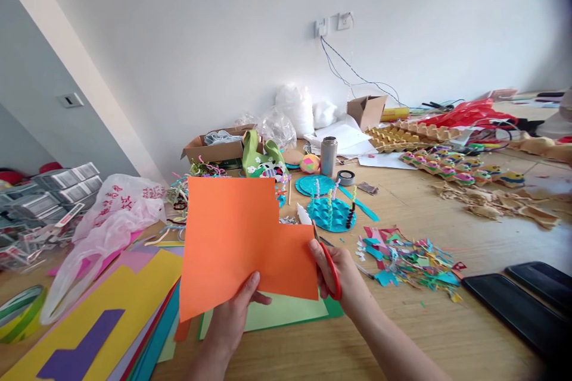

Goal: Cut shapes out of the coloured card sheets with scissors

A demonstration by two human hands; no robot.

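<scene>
My left hand [232, 312] pinches the bottom edge of an orange paper sheet [236, 244] and holds it up above the wooden table [424, 321]. A rectangular notch is cut out of the sheet's upper right corner. My right hand [342, 280] grips red-handled scissors [329, 268] at the sheet's right edge, fingers through the loops. The blades point up at the notch. Green paper [286, 312] lies flat beneath the orange sheet.
Stacked coloured sheets [107, 315] and a pink plastic bag [107, 220] lie left. Paper scraps [406, 256] and teal craft discs [330, 211] are ahead, a metal bottle [328, 156] and egg cartons [402, 137] beyond. Two dark phones [518, 303] rest right. A tape roll [20, 312] sits far left.
</scene>
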